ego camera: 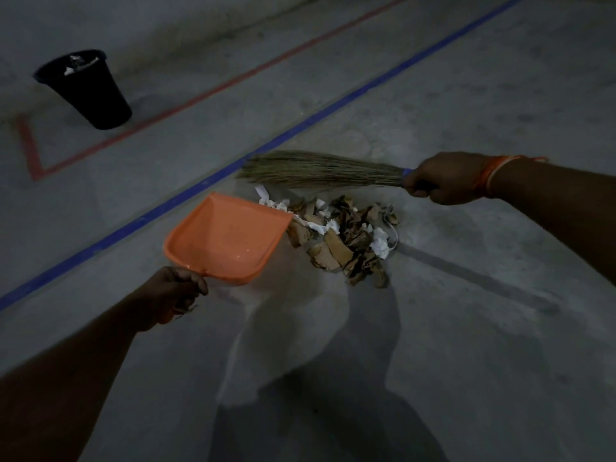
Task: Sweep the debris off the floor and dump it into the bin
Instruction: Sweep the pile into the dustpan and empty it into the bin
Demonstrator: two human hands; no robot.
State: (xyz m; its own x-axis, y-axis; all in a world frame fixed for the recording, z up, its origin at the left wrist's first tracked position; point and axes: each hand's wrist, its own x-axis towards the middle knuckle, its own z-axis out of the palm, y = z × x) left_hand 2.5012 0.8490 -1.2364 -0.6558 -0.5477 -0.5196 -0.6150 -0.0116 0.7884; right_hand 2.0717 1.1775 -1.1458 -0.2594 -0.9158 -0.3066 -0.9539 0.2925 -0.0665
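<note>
Head view: my left hand grips the orange plastic dustpan, my right hand the straw broom, paper-and-leaf debris between, black bin beyond the blue floor line.

Your view is dim and bluish. Light from behind you throws your shadow onto the floor at the bottom edge. The picture is soft throughout, lines bow toward the edges, and corners darken.
</note>
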